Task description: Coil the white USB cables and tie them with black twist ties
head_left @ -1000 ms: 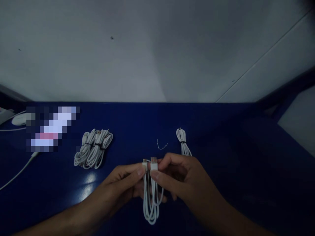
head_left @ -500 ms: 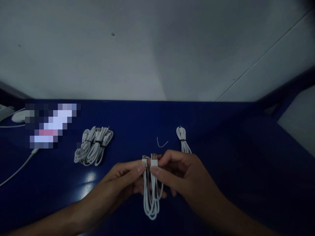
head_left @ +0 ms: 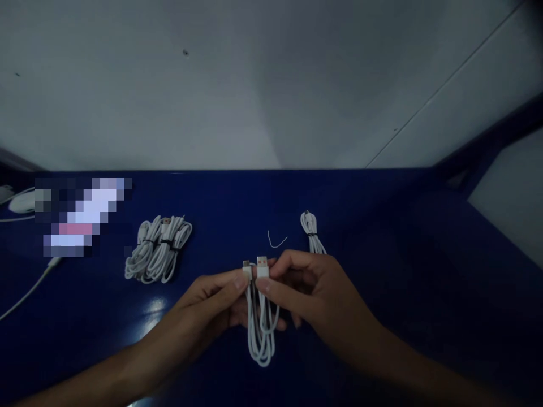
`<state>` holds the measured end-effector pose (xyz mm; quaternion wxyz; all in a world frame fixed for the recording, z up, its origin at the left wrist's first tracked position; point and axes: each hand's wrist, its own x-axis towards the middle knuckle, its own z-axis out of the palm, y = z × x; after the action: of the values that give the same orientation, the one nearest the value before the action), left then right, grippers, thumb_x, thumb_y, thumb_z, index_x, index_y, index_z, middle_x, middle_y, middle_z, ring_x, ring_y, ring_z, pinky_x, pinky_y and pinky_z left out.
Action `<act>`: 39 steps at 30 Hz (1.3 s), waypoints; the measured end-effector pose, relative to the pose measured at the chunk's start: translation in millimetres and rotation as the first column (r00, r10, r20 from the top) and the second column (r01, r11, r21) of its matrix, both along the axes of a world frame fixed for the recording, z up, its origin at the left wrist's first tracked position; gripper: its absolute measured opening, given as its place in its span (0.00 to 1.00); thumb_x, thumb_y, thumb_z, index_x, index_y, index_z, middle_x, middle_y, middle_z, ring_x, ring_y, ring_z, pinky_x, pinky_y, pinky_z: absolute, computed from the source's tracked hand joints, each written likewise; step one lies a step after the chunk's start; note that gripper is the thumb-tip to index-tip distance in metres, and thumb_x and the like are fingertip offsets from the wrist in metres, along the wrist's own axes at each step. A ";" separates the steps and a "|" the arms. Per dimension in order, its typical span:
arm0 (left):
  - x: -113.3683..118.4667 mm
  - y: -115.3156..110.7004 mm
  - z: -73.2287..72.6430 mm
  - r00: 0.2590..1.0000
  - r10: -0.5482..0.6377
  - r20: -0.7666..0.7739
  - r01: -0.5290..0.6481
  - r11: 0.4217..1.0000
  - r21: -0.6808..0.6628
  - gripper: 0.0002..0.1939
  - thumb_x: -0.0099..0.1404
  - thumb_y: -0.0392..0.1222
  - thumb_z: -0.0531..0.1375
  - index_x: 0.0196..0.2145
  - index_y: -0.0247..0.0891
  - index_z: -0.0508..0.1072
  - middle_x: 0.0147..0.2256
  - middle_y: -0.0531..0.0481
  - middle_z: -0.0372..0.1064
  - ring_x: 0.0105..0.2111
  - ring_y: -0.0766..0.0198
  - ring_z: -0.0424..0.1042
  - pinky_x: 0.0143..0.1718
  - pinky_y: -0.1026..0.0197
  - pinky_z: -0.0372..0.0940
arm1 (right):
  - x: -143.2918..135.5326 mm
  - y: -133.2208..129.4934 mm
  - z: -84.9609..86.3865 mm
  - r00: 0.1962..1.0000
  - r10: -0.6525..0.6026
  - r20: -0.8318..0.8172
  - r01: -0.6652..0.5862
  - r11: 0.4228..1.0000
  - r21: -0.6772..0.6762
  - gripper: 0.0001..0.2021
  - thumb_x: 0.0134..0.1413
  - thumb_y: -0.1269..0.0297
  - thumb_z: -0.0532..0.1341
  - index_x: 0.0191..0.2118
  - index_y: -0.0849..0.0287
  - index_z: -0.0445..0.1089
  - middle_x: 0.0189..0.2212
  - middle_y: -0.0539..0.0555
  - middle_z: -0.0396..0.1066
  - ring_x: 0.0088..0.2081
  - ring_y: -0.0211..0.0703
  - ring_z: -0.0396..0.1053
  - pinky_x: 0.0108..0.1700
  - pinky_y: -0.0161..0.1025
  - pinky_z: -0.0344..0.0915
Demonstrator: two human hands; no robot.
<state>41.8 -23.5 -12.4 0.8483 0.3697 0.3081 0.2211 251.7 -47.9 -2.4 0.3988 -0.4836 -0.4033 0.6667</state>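
Note:
A white USB cable point(head_left: 261, 345), folded into long loops, hangs between my two hands above the blue table. My left hand point(head_left: 212, 305) pinches it just below the smaller metal plug. With thumb and forefinger, my right hand point(head_left: 311, 285) grips it at the larger USB-A plug point(head_left: 262, 267). Both plugs point away from me, side by side. The fingers behind the loops are partly hidden. Just beyond the right hand lies another coiled white cable point(head_left: 311, 232) with a black tie, its near end covered by that hand.
Several tied white cables point(head_left: 159, 249) lie bunched on the blue table point(head_left: 229, 215) at the left. A thin bent white twist tie or wire point(head_left: 278, 245) lies past my hands. Far left are a blurred-out lit screen point(head_left: 87, 217) and a white cord point(head_left: 25, 299). A pale wall point(head_left: 212, 113) rises behind.
The view has shifted slightly, so everything sits a little further left and up. Both hands keep their grip on the folded cable, with no clear change in pose.

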 end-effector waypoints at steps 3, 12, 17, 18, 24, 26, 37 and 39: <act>-0.1 -0.2 0.9 1.000 0.000 0.000 0.000 1.000 0.009 0.21 0.85 0.47 0.52 0.59 0.39 0.81 0.53 0.36 0.81 0.50 0.51 0.81 0.57 0.48 0.70 | 0.6 0.0 -1.1 1.000 0.005 0.001 -0.005 1.000 0.003 0.09 0.61 0.62 0.75 0.33 0.55 0.78 0.30 0.48 0.79 0.27 0.34 0.76 0.26 0.28 0.70; 0.4 1.0 -0.4 1.000 -0.016 0.008 0.016 0.999 0.035 0.21 0.85 0.47 0.51 0.58 0.39 0.82 0.53 0.36 0.80 0.50 0.51 0.81 0.56 0.48 0.70 | -0.7 -1.3 0.2 1.000 0.007 0.021 -0.007 1.000 0.003 0.09 0.61 0.61 0.75 0.33 0.56 0.77 0.29 0.49 0.79 0.26 0.34 0.75 0.27 0.29 0.72; 0.2 -0.4 -1.9 1.000 0.011 -0.019 -0.011 1.000 0.010 0.21 0.85 0.47 0.52 0.59 0.39 0.81 0.52 0.36 0.81 0.49 0.51 0.81 0.56 0.48 0.70 | 1.0 -0.4 0.2 1.000 0.011 -0.004 -0.011 1.000 0.009 0.09 0.62 0.59 0.74 0.33 0.56 0.78 0.29 0.49 0.80 0.28 0.35 0.77 0.27 0.28 0.73; 0.1 -0.6 -2.0 1.000 0.010 -0.016 -0.010 1.000 0.008 0.21 0.85 0.47 0.52 0.59 0.39 0.81 0.52 0.36 0.81 0.50 0.51 0.81 0.56 0.48 0.70 | 1.2 -0.2 0.4 1.000 0.016 -0.006 -0.016 1.000 0.009 0.09 0.63 0.59 0.74 0.33 0.55 0.78 0.29 0.49 0.80 0.28 0.34 0.77 0.27 0.27 0.73; 1.4 0.3 -1.3 1.000 -0.001 -0.001 0.001 1.000 0.005 0.22 0.84 0.48 0.52 0.60 0.38 0.81 0.50 0.35 0.82 0.50 0.49 0.81 0.56 0.47 0.71 | 0.9 -0.3 0.0 1.000 0.014 0.002 -0.014 1.000 -0.002 0.08 0.60 0.63 0.75 0.33 0.56 0.78 0.30 0.48 0.80 0.28 0.34 0.76 0.27 0.28 0.72; 2.5 0.8 -0.9 1.000 0.005 0.003 -0.005 1.000 0.006 0.21 0.84 0.48 0.52 0.60 0.37 0.81 0.50 0.36 0.82 0.50 0.49 0.81 0.56 0.46 0.71 | 0.8 -0.3 -0.7 1.000 0.012 0.005 -0.012 1.000 0.002 0.08 0.60 0.62 0.75 0.33 0.55 0.78 0.30 0.48 0.80 0.28 0.35 0.77 0.27 0.29 0.73; -0.6 -0.5 -0.1 1.000 -0.014 0.012 0.013 0.998 0.060 0.21 0.85 0.47 0.51 0.59 0.38 0.81 0.54 0.36 0.80 0.51 0.50 0.81 0.56 0.48 0.71 | -2.9 -1.4 1.1 0.999 0.014 0.038 -0.015 1.000 0.018 0.12 0.61 0.55 0.75 0.33 0.56 0.78 0.30 0.50 0.80 0.28 0.36 0.76 0.27 0.30 0.73; -0.7 -1.2 0.1 1.000 -0.015 0.013 0.014 0.998 0.068 0.21 0.85 0.46 0.51 0.59 0.38 0.81 0.54 0.36 0.80 0.51 0.50 0.81 0.56 0.48 0.71 | -3.0 -1.8 -0.2 0.999 0.014 0.035 -0.015 1.000 0.024 0.12 0.61 0.56 0.75 0.33 0.56 0.78 0.29 0.49 0.79 0.28 0.35 0.75 0.27 0.29 0.72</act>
<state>41.1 -24.6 -12.3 0.8389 0.3991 0.2919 0.2277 248.7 -49.7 -2.6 0.3928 -0.4873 -0.4218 0.6560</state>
